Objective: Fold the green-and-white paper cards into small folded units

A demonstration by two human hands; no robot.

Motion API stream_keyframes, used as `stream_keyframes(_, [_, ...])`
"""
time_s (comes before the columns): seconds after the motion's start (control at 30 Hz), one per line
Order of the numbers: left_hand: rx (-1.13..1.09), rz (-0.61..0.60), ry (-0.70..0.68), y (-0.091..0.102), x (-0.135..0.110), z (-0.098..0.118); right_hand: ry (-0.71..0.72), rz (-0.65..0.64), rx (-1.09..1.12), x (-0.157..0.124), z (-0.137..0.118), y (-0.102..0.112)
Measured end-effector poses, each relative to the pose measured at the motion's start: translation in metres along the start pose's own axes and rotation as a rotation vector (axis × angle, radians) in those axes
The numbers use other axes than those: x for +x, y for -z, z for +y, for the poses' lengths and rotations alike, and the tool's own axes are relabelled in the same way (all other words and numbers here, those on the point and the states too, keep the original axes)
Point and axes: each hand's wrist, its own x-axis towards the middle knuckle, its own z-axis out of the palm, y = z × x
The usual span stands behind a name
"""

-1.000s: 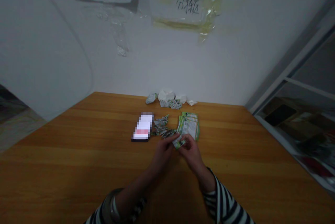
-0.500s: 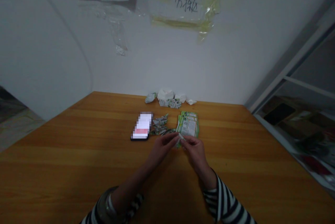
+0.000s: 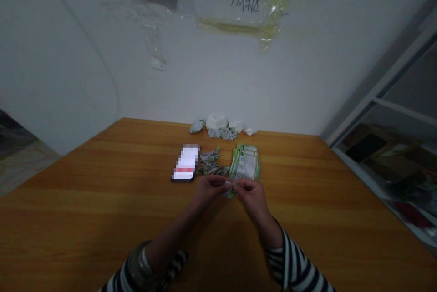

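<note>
My left hand [image 3: 209,190] and my right hand [image 3: 251,193] meet over the table, their fingertips pinching a small green-and-white printed piece of paper [image 3: 228,190]. Fingers hide most of this piece, so its full shape cannot be seen. Just beyond my right hand lies a fanned stack of green-and-white printed sheets [image 3: 246,165]. Beyond my left hand is a loose heap of narrow, folded or twisted printed paper pieces [image 3: 209,162].
A phone [image 3: 186,163] with a lit screen lies left of the heap on the wooden table [image 3: 112,183]. Crumpled white paper [image 3: 216,122] and printed scraps [image 3: 222,133] line the wall. A shelf unit [image 3: 382,146] holding several items stands at the right.
Both hands have shifted slightly, and the fingertips have come closer together. The held piece has turned, with its upright corner lowered and its lower edge now showing below the fingers.
</note>
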Motion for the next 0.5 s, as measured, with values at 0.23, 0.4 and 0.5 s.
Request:
stream_keyframes(0.23, [0.170, 0.026, -0.052, 0.0004, 0.0009, 0.0012, -0.006, -0.004, -0.009, 0.0006, -0.0007, 0.0009])
stream_keyframes(0.4, [0.263, 0.117, -0.119, 0.0011, 0.0028, -0.0010, -0.012, -0.033, 0.002, -0.0028, -0.0010, -0.0044])
stream_keyframes(0.5, [0.304, 0.154, -0.165, -0.0015, 0.0019, -0.0003, 0.005, -0.011, -0.004, -0.0047, -0.0019, -0.0070])
